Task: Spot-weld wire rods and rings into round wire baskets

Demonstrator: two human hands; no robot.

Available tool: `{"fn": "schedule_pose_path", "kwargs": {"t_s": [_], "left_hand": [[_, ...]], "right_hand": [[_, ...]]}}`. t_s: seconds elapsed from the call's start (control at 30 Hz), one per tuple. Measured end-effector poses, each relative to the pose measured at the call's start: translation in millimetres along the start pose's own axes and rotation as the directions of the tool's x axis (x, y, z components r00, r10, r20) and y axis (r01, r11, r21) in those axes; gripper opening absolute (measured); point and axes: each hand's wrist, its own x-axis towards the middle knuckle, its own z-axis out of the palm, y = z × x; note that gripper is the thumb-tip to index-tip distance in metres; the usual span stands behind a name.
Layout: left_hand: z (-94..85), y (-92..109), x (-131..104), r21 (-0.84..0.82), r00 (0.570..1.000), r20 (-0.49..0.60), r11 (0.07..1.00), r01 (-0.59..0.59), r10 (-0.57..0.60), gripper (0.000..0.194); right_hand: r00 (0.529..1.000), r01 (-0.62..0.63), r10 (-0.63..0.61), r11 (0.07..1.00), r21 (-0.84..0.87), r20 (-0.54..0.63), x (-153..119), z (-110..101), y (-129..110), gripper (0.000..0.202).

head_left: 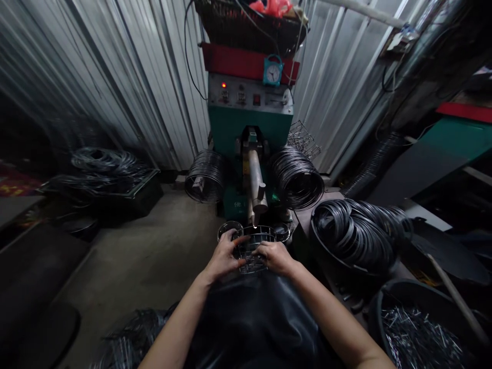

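Head view: a wire basket (251, 259) is sitting between the two hands, in front of a green machine (230, 123) and just beyond a black apron (257, 318). The left hand (224, 256) is grasping its left side, thumb and fingers spreading along the wires. The right hand (279, 256) is gripping its right side, fingers curling inward, nearly facing the left. The basket's far rim is lying close under the tip of a metal bar (257, 177), where a small bright spot (254, 226) is glowing; whether they are touching, I cannot tell. Wire coils (295, 171) are flanking the bar on both sides
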Motion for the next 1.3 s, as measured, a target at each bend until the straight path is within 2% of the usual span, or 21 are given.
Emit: {"fn": "schedule_pose_path", "kwargs": {"t_s": [0.13, 0.33, 0.57, 0.8, 0.9, 1.1, 1.2, 1.3], "left_hand": [[-2.9, -1.6, 11.9, -0.020, 1.000, 0.016, 1.000, 0.019, -0.018, 0.059], [-7.4, 1.0, 25.7, -0.026, 0.994, 0.056, 0.996, 0.091, -0.089, 0.059], [-7.9, 0.0, 26.7, 0.024, 0.993, 0.036, 0.993, 0.115, -0.116, 0.061], [-7.2, 9.1, 24.3, 0.048, 0.996, 0.007, 0.995, 0.090, -0.090, 0.053], [-5.9, 12.3, 22.7, 0.059, 0.991, -0.002, 0.989, 0.133, -0.133, 0.057], [-1.8, 5.9, 24.8, -0.006, 0.987, 0.009, 0.987, 0.160, -0.160, 0.060], [-1.2, 8.4, 27.7, 0.040, 0.979, -0.038, 0.978, 0.203, -0.201, 0.058], [-0.7, 9.8, 34.0, 0.079, 0.969, -0.040, 0.966, 0.245, -0.242, 0.056]], "right_hand": [[0.999, -0.008, 0.009, 1.000, 0.015, -0.038, 7.6, -1.5, 7.1, 0.027], [0.996, -0.011, 0.016, 0.998, 0.057, -0.091, 17.4, -7.0, 13.0, 0.017], [0.993, -0.078, 0.081, 0.996, 0.037, -0.089, 14.0, -3.7, 11.8, 0.024], [0.987, -0.070, 0.078, 0.996, 0.062, -0.141, 11.7, -0.7, 11.2, 0.018], [0.990, -0.087, 0.088, 0.996, 0.011, -0.113, 10.8, -4.1, 10.1, 0.024], [0.993, -0.115, 0.113, 0.988, -0.103, -0.027, 12.2, -16.0, 1.9, 0.026], [0.991, -0.132, 0.132, 0.980, -0.152, -0.008, 14.9, -18.2, 1.3, 0.027], [0.988, -0.152, 0.151, 0.973, -0.172, -0.020, 20.6, -17.5, 3.8, 0.029]]}}
